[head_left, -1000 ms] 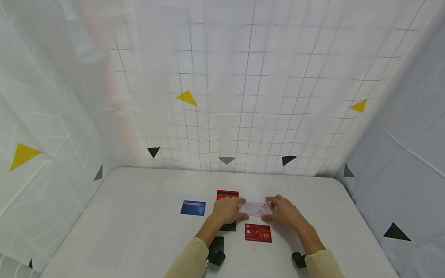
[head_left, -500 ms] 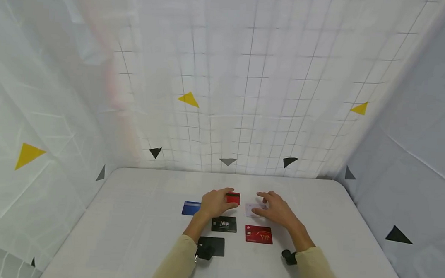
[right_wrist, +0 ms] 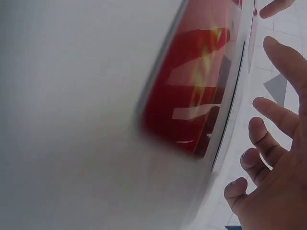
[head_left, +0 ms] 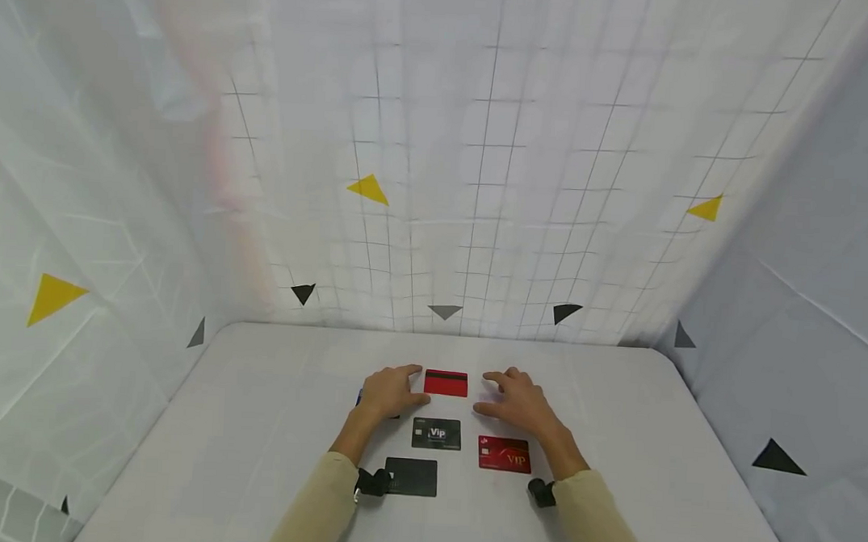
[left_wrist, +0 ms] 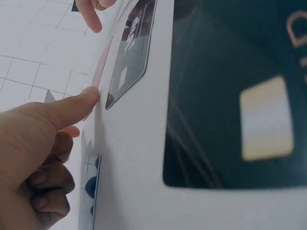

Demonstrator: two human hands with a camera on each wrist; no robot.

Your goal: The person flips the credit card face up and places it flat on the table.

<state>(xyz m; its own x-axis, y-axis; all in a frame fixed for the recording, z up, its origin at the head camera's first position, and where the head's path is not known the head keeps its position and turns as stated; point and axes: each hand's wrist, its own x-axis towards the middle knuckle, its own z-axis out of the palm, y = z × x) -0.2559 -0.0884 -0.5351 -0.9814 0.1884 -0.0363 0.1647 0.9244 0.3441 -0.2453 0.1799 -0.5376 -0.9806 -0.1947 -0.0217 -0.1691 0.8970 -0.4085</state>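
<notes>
In the head view a red card with a black stripe (head_left: 446,383) lies flat between my two hands. My left hand (head_left: 387,392) is at its left side, thumb and index finger spread near its corners; whether they touch it I cannot tell. That hand covers most of a blue card (head_left: 360,397). In the left wrist view the other fingers are curled and hold nothing. My right hand (head_left: 524,406), fingers spread and loosely bent, is to the right of the striped card and hides the pale card. Nothing is in its grasp.
A black Vip card (head_left: 436,434) and a dark card (head_left: 410,477) lie nearer me, with a red VIP card (head_left: 504,454) to their right. All rest on a white table (head_left: 252,441). White sheeting with grid lines (head_left: 443,223) rises behind it.
My hands were around the pale card a second ago. The left hand has moved left across the striped card, uncovering it and the Vip card. The right hand has moved left over the pale card.
</notes>
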